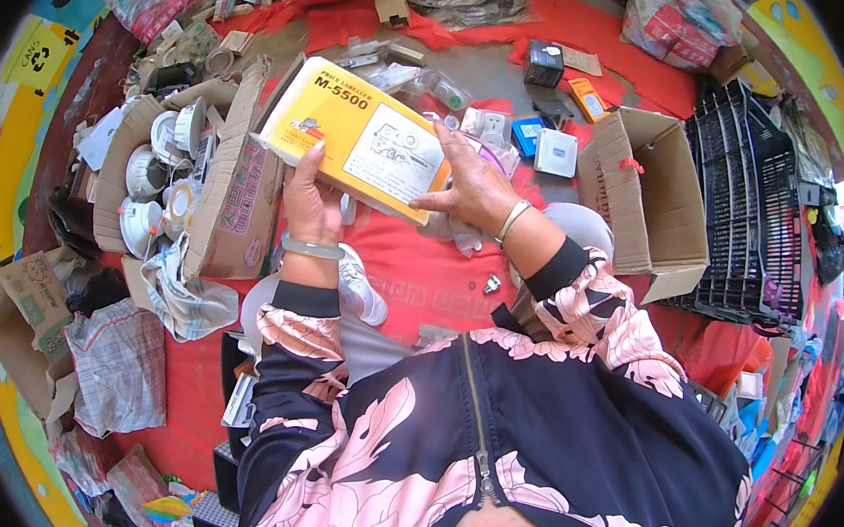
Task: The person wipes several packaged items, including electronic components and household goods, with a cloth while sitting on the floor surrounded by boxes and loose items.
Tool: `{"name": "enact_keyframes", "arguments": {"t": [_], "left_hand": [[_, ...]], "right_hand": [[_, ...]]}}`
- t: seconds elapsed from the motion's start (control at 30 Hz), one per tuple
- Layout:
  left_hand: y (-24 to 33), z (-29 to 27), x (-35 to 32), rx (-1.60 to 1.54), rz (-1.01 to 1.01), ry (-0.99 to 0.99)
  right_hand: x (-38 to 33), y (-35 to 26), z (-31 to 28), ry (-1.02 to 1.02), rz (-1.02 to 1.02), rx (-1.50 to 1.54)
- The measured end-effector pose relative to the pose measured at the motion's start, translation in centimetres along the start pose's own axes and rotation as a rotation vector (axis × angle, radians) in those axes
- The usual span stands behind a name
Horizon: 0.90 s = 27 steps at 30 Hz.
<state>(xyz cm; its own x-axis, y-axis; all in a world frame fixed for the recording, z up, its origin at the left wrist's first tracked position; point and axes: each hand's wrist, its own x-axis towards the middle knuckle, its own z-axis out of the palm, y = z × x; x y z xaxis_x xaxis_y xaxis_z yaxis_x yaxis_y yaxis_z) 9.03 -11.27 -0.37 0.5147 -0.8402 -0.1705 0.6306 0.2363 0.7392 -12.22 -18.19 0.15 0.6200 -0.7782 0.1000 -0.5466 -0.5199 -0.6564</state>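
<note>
A flat yellow and white box [354, 122], printed with a line drawing of a device, is held up between my two hands above the red floor covering. At its lower left edge my left hand [315, 199] grips it, thumb on the front face and the other fingers hidden behind. My right hand [474, 186] closes on the right edge, with fingers and thumb against the printed side. Just beyond the box lie clear plastic packages [447, 90], a white square packet [556, 153] and a small blue box [528, 135].
To the left, an open carton [236, 212] holds several round white lamp fittings [147, 174]. An open brown carton [649, 193] stands at right, beside black plastic crates [749, 192]. Farther off are a dark box [544, 63], an orange box [587, 99] and a stuffed plastic bag [682, 25].
</note>
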Motion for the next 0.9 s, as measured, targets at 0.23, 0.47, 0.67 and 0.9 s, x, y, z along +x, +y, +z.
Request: {"name": "enact_keyframes", "arguments": {"t": [0.23,0.47,0.67,0.9], "left_hand": [[1.7,0.5,0.1,-0.213,0.020,-0.059],[4.1,2.5,-1.7,-0.203,0.244,-0.339],[7.7,0.5,-1.8,-0.020,0.166,-0.298],[5.5,1.4,-2.0,0.124,0.056,-0.383]], "right_hand": [[2.4,2.5,0.3,-0.168,0.388,0.868],[1.9,3.3,-0.3,-0.322,0.261,1.404],[0.7,4.5,-1.8,-0.244,0.271,1.322],[1.3,7.7,0.9,-0.047,0.260,0.434]]}}
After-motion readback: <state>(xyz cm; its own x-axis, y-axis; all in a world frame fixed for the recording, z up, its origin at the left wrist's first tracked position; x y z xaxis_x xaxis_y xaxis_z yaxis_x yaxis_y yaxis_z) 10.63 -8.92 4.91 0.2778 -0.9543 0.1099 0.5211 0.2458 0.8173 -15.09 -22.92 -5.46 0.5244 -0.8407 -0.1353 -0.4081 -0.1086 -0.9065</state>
